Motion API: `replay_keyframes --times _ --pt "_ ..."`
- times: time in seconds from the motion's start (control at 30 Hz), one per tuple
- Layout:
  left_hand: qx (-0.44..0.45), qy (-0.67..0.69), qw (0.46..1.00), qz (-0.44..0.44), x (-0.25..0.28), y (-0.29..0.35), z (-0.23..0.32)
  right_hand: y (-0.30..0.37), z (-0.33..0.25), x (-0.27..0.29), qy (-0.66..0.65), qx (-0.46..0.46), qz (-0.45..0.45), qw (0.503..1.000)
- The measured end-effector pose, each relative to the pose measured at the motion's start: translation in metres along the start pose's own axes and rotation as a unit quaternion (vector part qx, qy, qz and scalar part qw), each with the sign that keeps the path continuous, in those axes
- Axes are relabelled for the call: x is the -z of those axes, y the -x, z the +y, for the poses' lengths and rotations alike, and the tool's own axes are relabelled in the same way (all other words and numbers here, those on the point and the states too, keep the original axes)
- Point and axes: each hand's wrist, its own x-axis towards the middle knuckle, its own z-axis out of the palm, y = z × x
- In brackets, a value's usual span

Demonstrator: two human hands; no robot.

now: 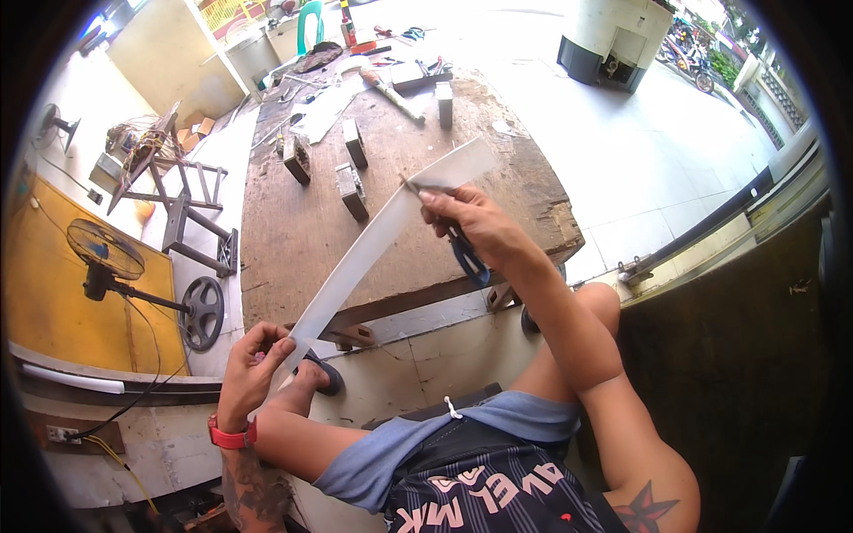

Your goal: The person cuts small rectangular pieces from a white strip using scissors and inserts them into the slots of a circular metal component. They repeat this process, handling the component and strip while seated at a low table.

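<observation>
A long, translucent whitish strip [355, 262] stretches diagonally from near my knee up over the table. My left hand [253, 369], with a red watch on its wrist, pinches the strip's lower end. Over the table edge, my right hand [480, 226] is closed around a pair of scissors [468, 256] with dark blue handle loops hanging below the fingers. Their blades point left and lie at the strip's edge; whether they are parted is hard to make out. The strip's far end rests over the wooden table [426, 258].
Several small metal-and-dark blocks [354, 191] stand on the table beyond the strip. A wooden-handled tool [391, 96], a red-topped bottle [346, 31] and scattered tools lie farther back. To the left are a standing fan [107, 249] and a metal frame [187, 222].
</observation>
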Motion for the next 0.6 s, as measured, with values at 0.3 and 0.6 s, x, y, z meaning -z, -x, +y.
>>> replay_keyframes --times 0.3,0.6 --pt "0.018 -0.079 0.997 0.011 0.051 0.034 -0.048 -0.002 -0.019 0.036 -0.019 0.084 0.080 0.993" --pt "-0.187 -0.490 0.850 -0.041 0.072 0.019 0.095 0.066 -0.035 -0.052 0.529 0.220 -0.302 0.762"
